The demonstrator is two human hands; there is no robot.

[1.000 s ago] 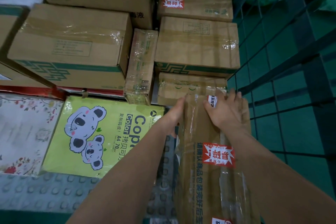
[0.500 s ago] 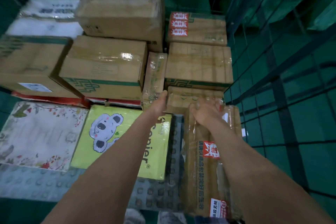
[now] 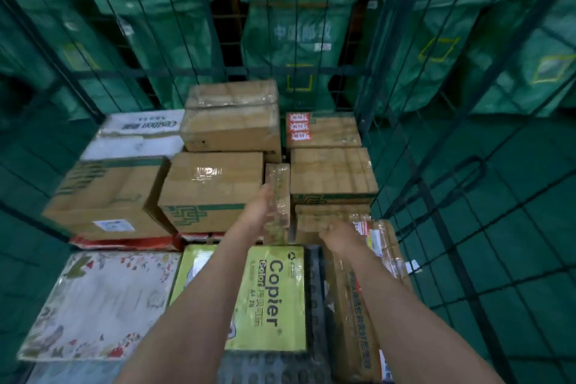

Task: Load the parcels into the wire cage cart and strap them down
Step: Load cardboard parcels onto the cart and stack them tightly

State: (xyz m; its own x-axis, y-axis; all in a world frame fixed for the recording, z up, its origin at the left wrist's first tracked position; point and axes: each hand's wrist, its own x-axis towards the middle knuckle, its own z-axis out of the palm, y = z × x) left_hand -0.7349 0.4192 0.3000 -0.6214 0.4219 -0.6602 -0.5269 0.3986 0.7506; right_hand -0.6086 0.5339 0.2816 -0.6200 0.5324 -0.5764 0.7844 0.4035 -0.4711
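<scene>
The right hand (image 3: 338, 235) curls over the far end of the long taped parcel (image 3: 352, 315), its fingertips hidden. That parcel's near end runs off the bottom edge. Left of it, a forearm covers part of the copier-paper pack (image 3: 274, 299). Beyond it, the green sacks (image 3: 299, 37) blur; their print is unreadable.

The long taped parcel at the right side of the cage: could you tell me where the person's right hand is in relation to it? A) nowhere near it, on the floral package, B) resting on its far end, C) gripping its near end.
B: the right hand sits on the far end of the long taped parcel, beside the cage's right wire wall.
</scene>
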